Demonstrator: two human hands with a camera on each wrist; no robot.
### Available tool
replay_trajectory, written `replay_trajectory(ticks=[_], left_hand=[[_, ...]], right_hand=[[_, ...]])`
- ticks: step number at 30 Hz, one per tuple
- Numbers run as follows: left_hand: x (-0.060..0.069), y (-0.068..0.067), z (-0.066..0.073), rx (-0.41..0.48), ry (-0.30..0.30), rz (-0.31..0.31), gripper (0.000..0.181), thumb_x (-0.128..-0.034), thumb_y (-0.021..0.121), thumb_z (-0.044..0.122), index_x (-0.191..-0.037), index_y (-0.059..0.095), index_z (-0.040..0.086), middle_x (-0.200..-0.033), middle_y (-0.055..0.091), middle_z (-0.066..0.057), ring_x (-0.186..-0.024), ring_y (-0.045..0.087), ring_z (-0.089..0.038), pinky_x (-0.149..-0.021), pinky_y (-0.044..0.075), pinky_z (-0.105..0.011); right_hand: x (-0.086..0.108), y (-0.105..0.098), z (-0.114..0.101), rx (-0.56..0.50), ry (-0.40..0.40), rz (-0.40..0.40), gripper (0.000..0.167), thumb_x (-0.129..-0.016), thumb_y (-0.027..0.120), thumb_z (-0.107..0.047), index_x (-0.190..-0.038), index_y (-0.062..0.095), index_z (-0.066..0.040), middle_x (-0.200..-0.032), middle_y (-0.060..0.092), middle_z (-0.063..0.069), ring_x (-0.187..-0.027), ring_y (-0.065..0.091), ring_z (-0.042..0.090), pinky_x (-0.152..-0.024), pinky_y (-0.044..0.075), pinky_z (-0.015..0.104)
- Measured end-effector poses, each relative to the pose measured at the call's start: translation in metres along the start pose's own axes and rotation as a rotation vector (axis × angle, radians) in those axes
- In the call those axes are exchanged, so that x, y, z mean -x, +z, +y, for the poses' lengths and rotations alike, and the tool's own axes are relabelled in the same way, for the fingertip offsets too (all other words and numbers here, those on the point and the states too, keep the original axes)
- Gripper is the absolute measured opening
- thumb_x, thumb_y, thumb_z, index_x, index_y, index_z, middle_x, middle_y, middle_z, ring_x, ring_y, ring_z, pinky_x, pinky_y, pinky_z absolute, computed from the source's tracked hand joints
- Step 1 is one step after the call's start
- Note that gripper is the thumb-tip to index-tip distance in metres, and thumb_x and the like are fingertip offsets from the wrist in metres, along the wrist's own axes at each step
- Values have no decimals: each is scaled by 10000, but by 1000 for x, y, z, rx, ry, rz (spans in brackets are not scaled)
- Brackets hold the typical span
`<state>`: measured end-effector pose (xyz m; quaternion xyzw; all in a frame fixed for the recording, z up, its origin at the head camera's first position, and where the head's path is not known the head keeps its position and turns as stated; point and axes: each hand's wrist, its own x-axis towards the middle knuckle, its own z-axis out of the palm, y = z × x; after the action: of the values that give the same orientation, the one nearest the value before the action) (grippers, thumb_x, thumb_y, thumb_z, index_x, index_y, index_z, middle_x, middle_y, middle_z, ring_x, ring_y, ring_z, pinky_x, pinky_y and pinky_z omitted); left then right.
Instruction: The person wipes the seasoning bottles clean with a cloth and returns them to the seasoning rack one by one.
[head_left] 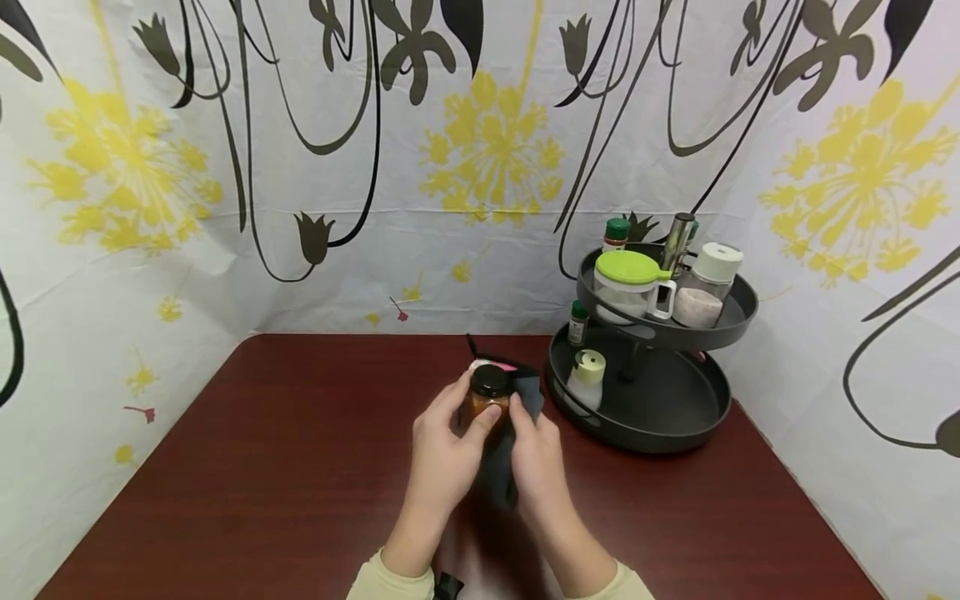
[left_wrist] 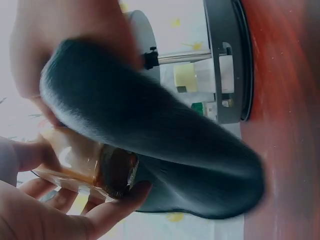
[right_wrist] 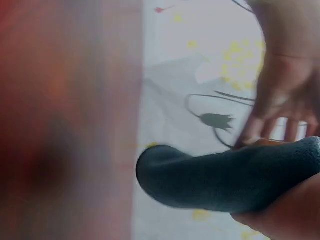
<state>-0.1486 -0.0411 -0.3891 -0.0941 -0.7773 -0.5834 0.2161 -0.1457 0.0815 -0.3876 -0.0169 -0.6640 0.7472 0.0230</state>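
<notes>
The dark-lidded jar (head_left: 490,390) is held over the counter (head_left: 300,450), just left of the two-tier rack (head_left: 645,443). The left hand (head_left: 448,440) grips it between thumb and fingers; the right hand (head_left: 538,462) clasps a dark cloth (head_left: 497,468) against its rack-facing side. Judging by these grips, the step in hand is probably wiping the jar, lid on. The next move seems to call for turning the jar so the cloth reaches other faces, without the glass slipping. In the right wrist view the cloth hides all but a sliver of jar, and the frame crops most of the right hand. Left of the rack, a pink-and-black patch (head_left: 506,366) behind the jar is too covered to identify; nearer the person than the rack, a dark object (head_left: 447,586) is cut off.
</notes>
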Motion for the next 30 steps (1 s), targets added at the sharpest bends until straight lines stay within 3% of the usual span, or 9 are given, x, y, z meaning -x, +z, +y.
replay_trajectory(ticks=[4,6,12,16,19,24,27,30], left_hand=[[5,4,-3,-20,-23,-8,555,-962,797,163,-1489,630,121,-1394,718,-37,-1334,657,-230,-1043,586,-474],[8,6,-5,-25,-25,2,554,-958,801,158,-1485,634,122,-1385,724,-28,-1336,656,-224,-1055,579,-469],[4,4,-3,15,31,65,521,-951,808,129,-1451,665,124,-1356,740,-23,-1257,685,-212,-1000,601,-477],[-1,3,2,27,38,63,525,-944,815,136,-1448,668,144,-1348,743,-9,-1236,694,-202,-968,618,-446],[0,5,0,14,25,50,530,-945,815,143,-1453,665,143,-1352,741,-10,-1250,691,-205,-980,615,-417],[2,8,-2,-1,7,29,537,-946,814,148,-1460,660,137,-1378,730,-16,-1337,656,-225,-1091,558,-478],[3,7,-1,-4,2,26,538,-942,820,150,-1457,664,133,-1374,733,-17,-1336,657,-224,-1111,541,-491],[1,5,1,10,11,40,542,-939,824,149,-1454,662,109,-1373,735,-30,-1324,663,-231,-1105,544,-502]], right_hand=[[4,-4,-21,-78,-48,-10,598,-1145,419,-467,-1629,411,-116,-1657,468,72,-1538,430,245,-1282,340,526],[8,-4,-26,-64,-73,12,602,-1141,421,-483,-1621,421,-121,-1640,479,51,-1517,439,225,-1267,363,479],[11,-1,-8,6,-73,54,606,-1130,416,-535,-1548,537,-114,-1494,631,97,-1302,628,186,-1010,537,244],[7,-2,5,0,-9,26,606,-1141,397,-516,-1542,540,-85,-1490,639,111,-1272,651,140,-1009,553,256],[4,-6,1,-28,21,8,586,-1151,389,-484,-1552,524,-79,-1515,621,114,-1309,636,154,-1080,546,331],[5,-8,-22,-114,-71,-19,609,-1144,409,-490,-1615,426,-106,-1632,495,58,-1511,457,195,-1269,366,483],[8,-7,-29,-85,-125,12,614,-1135,422,-508,-1592,456,-100,-1596,522,61,-1481,479,201,-1234,407,402],[10,-3,-24,-32,-113,51,593,-1131,429,-516,-1545,529,-103,-1506,608,87,-1344,592,193,-1102,509,294]])
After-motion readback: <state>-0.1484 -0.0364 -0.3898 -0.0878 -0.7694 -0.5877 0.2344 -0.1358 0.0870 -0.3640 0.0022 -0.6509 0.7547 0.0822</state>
